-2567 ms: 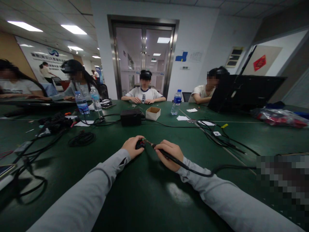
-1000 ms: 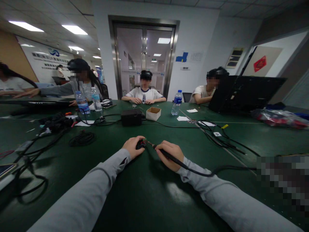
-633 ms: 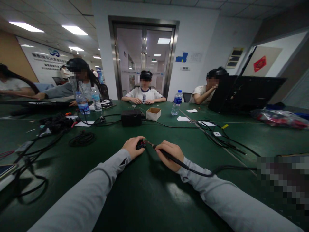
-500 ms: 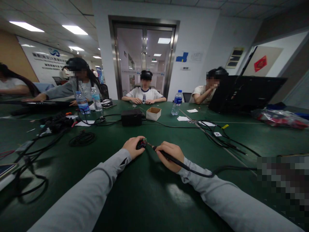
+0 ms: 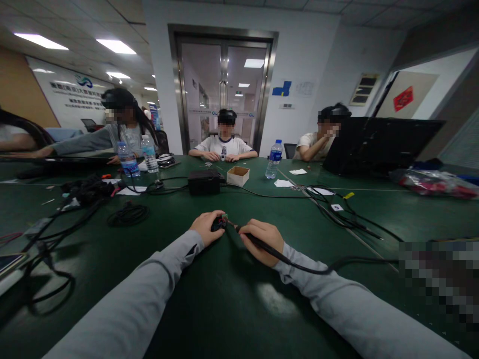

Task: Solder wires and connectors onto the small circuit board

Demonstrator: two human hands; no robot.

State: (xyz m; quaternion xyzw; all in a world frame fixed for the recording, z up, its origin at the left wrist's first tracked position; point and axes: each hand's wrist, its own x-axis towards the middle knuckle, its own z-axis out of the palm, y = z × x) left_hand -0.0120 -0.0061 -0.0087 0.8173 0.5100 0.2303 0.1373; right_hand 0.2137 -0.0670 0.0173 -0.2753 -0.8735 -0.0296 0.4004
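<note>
We have green table [image 5: 209, 309] stretching near to far; black monitor [image 5: 381, 144] far right. Black box [image 5: 204, 183] lies on far side of our left hand [image 5: 205, 228]. Our right hand [image 5: 268, 233] grips pen-like tool [image 5: 270, 250], tip pointing left. Left hand pinches small dark part [image 5: 216, 223], near centre, just beside tip; whether they touch, we cannot tell.

Long, plain grey sleeves [image 5: 129, 294], wrinkled along their length, with a slit left cuff [image 5: 191, 238].
</note>
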